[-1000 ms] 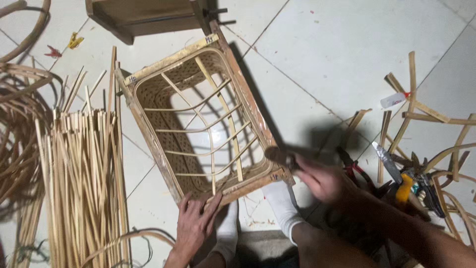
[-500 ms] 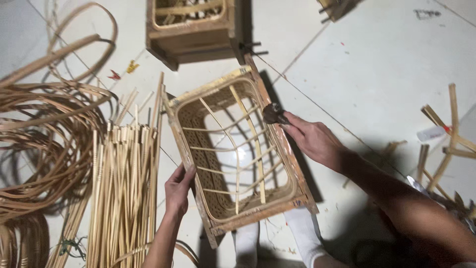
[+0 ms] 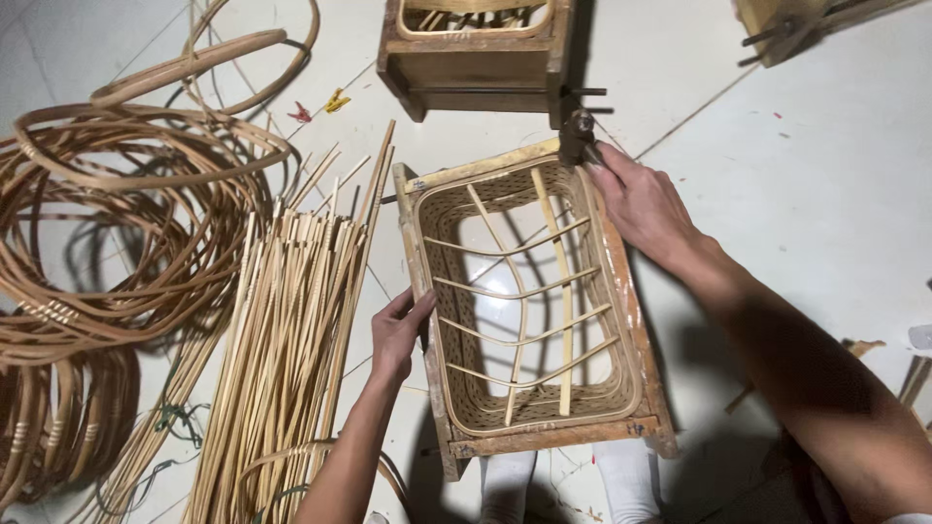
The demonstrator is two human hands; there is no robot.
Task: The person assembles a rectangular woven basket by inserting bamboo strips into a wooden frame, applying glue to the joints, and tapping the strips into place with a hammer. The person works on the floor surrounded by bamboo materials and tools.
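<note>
— Since a moment ago, right hand (image 3: 641, 206) has climbed to the upper corner of the wooden basket frame (image 3: 532, 309), fingers closed round a dark metal tool (image 3: 579, 134).

— And the left hand (image 3: 396, 332)?

— Gripping the frame's left rail, thumb inside. Frame lies mid-picture on the floor, cane strips (image 3: 291, 330) at left.

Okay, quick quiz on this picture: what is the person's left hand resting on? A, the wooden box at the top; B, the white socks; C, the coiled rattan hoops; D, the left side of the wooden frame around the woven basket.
D: the left hand grips the left rail of the wooden frame around the woven basket, beside the bundle of thin strips.
</note>
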